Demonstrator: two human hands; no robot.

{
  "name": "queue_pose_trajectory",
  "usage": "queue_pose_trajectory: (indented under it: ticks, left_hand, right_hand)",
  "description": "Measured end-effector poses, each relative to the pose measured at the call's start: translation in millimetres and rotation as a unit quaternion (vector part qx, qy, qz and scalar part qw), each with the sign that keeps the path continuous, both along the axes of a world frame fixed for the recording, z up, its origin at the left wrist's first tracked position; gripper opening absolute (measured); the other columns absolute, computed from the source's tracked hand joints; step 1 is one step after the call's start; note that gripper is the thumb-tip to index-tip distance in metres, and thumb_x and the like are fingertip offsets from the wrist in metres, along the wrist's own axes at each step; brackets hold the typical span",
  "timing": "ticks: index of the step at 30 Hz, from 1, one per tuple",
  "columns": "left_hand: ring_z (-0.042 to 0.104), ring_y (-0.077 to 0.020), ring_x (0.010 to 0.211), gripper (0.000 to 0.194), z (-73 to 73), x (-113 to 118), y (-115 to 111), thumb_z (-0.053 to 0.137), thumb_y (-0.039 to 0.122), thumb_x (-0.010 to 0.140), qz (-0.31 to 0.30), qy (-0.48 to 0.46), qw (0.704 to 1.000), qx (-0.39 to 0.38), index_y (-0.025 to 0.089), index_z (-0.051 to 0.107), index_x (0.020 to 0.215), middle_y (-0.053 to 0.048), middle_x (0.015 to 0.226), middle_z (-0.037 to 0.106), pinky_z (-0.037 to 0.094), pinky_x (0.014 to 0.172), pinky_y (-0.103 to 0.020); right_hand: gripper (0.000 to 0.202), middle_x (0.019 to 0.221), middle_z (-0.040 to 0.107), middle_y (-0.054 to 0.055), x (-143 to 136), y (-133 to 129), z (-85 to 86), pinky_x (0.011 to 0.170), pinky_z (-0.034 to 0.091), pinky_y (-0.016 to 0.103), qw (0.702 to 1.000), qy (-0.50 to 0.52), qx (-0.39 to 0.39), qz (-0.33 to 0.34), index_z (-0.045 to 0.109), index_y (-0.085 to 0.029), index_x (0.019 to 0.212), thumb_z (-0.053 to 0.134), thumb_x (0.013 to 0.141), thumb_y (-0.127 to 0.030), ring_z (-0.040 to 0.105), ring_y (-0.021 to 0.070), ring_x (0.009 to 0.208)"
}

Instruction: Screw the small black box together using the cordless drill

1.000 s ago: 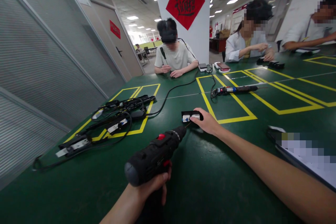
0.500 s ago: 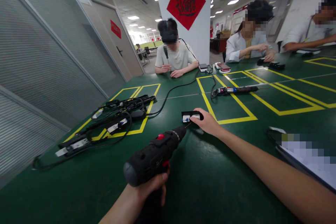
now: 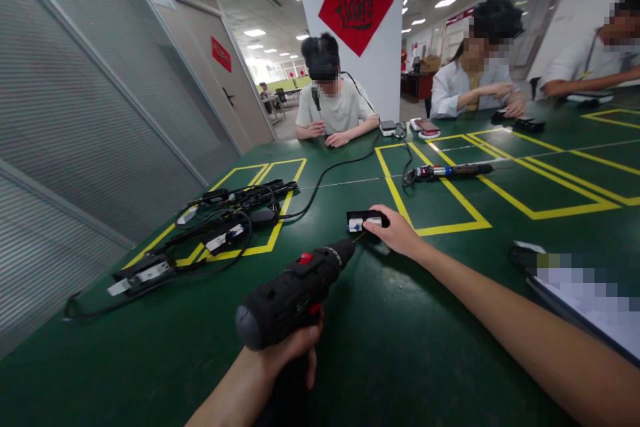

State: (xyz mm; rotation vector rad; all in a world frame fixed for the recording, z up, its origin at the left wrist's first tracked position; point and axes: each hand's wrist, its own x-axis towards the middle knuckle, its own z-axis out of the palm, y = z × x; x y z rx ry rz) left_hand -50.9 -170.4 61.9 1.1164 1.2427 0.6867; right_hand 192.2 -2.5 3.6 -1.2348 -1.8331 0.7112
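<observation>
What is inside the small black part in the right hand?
Inside the small black part, white material with a spot of blue shows, facing the camera. The right hand covers one end, hiding what lies there; the far side cannot be seen either.

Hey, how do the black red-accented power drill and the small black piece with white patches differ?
Shape: the black red-accented power drill narrows towards its front, while the small black piece with white patches is boxy. Colour: the drill has red parts; the piece shows white and blue. Hold: the left hand grips the drill; the right hand holds the piece. Both are partly black.
</observation>
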Motion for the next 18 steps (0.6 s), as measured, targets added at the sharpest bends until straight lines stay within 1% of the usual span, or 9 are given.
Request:
queue_pose_trajectory:
  ticks: [2, 6, 11, 14, 18]
  left_hand:
    - [0.055, -0.0123, 0.044, 0.03, -1.1, -1.1, 0.8, 0.057, 0.038, 0.078, -0.005, -0.001, 1.0, 0.008, 0.016, 0.053, 0.098, -0.002, 0.075, 0.059, 0.043, 0.05, -0.029]
    - [0.057, -0.0129, 0.046, 0.033, -2.0, -0.6, 0.2, 0.057, 0.038, 0.078, -0.005, 0.004, 1.0, 0.021, 0.017, 0.052, 0.102, 0.0, 0.075, 0.058, 0.044, 0.054, -0.03]
    - [0.056, -0.0133, 0.047, 0.038, -2.6, 2.3, -1.5, 0.059, 0.039, 0.076, 0.011, 0.004, 1.0, 0.018, 0.017, 0.051, 0.106, -0.001, 0.076, 0.059, 0.043, 0.052, -0.029]
    - [0.057, -0.0147, 0.048, 0.037, -1.4, 2.1, -1.8, 0.058, 0.04, 0.076, 0.004, 0.009, 1.0, 0.019, 0.017, 0.051, 0.104, -0.002, 0.076, 0.06, 0.044, 0.051, -0.03]
    - [0.055, -0.0146, 0.049, 0.034, 3.8, 1.1, -2.4, 0.054, 0.038, 0.079, -0.003, 0.019, 1.0, 0.0, 0.016, 0.051, 0.104, -0.003, 0.073, 0.062, 0.043, 0.052, -0.029]
  right_hand:
    - [0.039, 0.099, 0.061, 0.004, 0.4, -0.3, 0.5, 0.074, 0.043, 0.029, 1.0, -0.001, 0.0, 0.0, 0.053, -0.02, 0.11, 0.054, 0.079, -0.043, 0.058, 0.0168, 0.085]
    - [0.038, 0.1, 0.062, 0.003, 1.0, -0.5, 1.0, 0.073, 0.043, 0.029, 1.0, -0.004, -0.003, -0.002, 0.053, -0.022, 0.11, 0.054, 0.079, -0.044, 0.058, 0.0171, 0.085]
    - [0.039, 0.102, 0.061, 0.004, 0.2, -0.2, -0.3, 0.078, 0.043, 0.03, 1.0, 0.004, 0.001, -0.007, 0.054, -0.021, 0.11, 0.055, 0.079, -0.043, 0.058, 0.0177, 0.089]
    - [0.039, 0.103, 0.061, 0.004, -0.3, -0.3, -1.4, 0.078, 0.043, 0.03, 1.0, 0.005, -0.001, -0.009, 0.054, -0.021, 0.11, 0.054, 0.079, -0.044, 0.057, 0.018, 0.089]
    - [0.038, 0.101, 0.061, 0.003, -0.3, -0.3, -1.8, 0.076, 0.043, 0.03, 1.0, 0.008, 0.002, -0.007, 0.054, -0.021, 0.109, 0.054, 0.079, -0.043, 0.058, 0.0177, 0.087]
